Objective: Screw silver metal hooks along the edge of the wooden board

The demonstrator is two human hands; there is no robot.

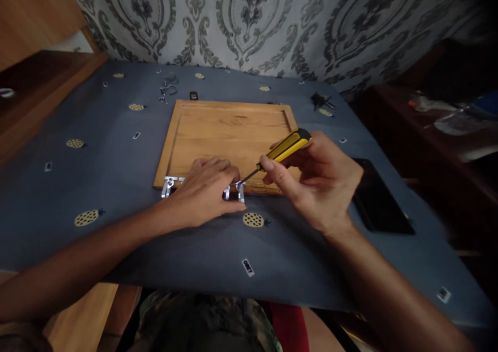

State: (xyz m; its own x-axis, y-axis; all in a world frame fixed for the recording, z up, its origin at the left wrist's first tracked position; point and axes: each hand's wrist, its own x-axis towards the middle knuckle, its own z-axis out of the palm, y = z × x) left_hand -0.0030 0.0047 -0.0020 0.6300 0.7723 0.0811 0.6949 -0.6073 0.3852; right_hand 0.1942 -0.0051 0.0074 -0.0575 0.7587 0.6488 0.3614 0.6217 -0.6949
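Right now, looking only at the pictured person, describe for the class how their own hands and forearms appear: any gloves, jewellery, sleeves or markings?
Both the left hand and right hand are ungloved, with no ring, watch or bracelet visible. No sleeve covers the visible forearms, and no clear markings show.

The left hand covers part of the metal fittings along the wooden board, so I can't see whether they join. The right hand hides one side of a flat black device. Near the worktop's far edge, tiny bits defy naming; a dark object by its far right corner is unclear.
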